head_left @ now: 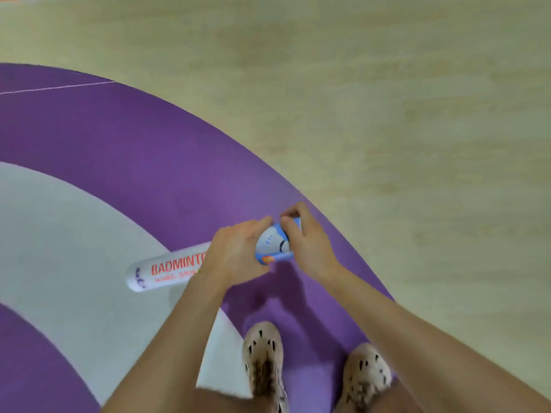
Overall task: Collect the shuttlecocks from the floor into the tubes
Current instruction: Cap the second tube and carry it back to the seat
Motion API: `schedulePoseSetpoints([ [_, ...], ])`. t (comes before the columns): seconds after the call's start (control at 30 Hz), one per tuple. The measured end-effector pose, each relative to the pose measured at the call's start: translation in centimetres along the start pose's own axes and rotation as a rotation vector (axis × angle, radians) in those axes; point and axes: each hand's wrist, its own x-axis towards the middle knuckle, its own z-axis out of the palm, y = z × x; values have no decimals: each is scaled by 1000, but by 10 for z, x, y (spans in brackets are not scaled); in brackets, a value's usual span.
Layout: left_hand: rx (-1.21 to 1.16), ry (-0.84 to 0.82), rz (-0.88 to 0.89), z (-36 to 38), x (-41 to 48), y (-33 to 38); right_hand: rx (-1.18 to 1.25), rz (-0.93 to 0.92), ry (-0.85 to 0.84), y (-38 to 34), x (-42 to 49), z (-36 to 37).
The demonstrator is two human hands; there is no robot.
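Tube [167,268] is gripped mid-length by left hand [235,251], its end clasped by right hand [307,239], possibly being capped; no loose shuttlecocks seen.

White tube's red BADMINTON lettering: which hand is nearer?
Left. The left hand grips the white tube, covering part of the red lettering; the right hand holds its blue-and-white end beyond.

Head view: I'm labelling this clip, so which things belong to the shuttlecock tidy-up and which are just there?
Part of the job:
white tube, gripped by the left hand
blue-and-white tube, with the right hand curled round its far end
No shuttlecock is visible.

Just there:
shoes
purple floor
wooden floor
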Motion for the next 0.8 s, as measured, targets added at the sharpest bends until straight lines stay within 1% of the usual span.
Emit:
schedulePoseSetpoints([
  [0.07, -45, -12, -32, -24, -31, 13, -72, 24, -94, -31, -31, -10],
  [0.17, -64, -38, -105, -98, -79, 23, -92, 61, -258, -111, -68, -21],
  [0.27, -151, 39, -273, -193, -131, 19, -142, 7, -400, -213, -102, -24],
  [0.33, -293, 156, -436, -253, -180, 9, -192, -50, -448, -281, -126, -21],
  [0.37, -366, 227, -517, -280, -206, 3, -274, -89, -467, -314, -137, -19],
  [0.5, -556, 478, -809, -374, -309, -16, -833, -344, -540, -426, -171, 6],
  [0.57, -581, 578, -909, -409, -356, -22, -1004, -467, -599, -469, -185, 32],
  [0.63, -567, 691, -983, -439, -399, -27, -1120, -551, -642, -507, -204, 66],
  [0.73, -516, 898, -1061, -473, -463, -34, -1234, -664, -654, -552, -236, 119],
  [0.8, -491, 1009, -1118, -490, -501, -42, -1265, -716, -677, -578, -256, 152],
])
